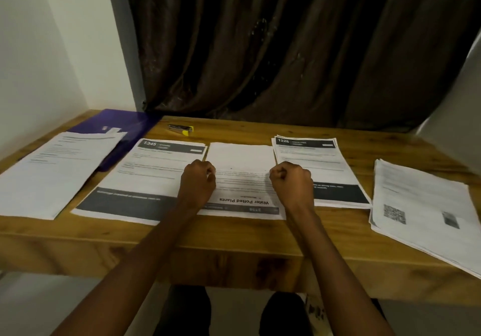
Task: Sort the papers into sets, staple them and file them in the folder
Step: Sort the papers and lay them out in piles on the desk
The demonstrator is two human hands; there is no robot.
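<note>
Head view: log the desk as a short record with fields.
table: wooden desk
papers: five piles side by side
middle sheet: Water Potted Plants page, upside down to the viewer
left hand: curled at that page's left edge
right hand: curled at its right edge
stapler: behind the piles, untouched
folder: purple, far left, partly under a pile

Right paper stack cut off.

I saw five paper piles across the table: one overlapping the purple folder, the "1345" stack, an upside-down "Water Potted Plants" sheet, the "1226" stack, and a far-right pile. A yellow-tipped stapler lay flat behind them.
</note>
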